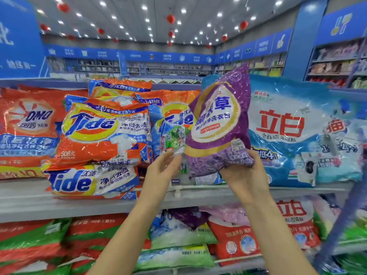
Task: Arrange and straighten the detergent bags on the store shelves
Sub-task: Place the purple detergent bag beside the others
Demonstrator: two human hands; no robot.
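From the head camera, the person's right hand (245, 171) is clamped on the bottom edge of a purple detergent bag (218, 124), holding it up in front of the upper shelf (111, 203), tilted with its top leaning to the right. The left hand (161, 169) is open, fingers spread, its fingertips just touching the bag's lower left corner. The purple bag hangs between a leaning stack of orange Tide bags (99, 133) on the left and a large blue bag (301, 132) on the right; part of a green-and-white bag (172, 135) shows behind it. On the lower shelf, green, red and pink bags lie jumbled. The step in hand looks like placing this one bag into the gap between the Tide stack and the blue bag. The next move likely calls for the left hand to steady the bag so that it goes down upright, face forward, without knocking the leaning Tide bags.
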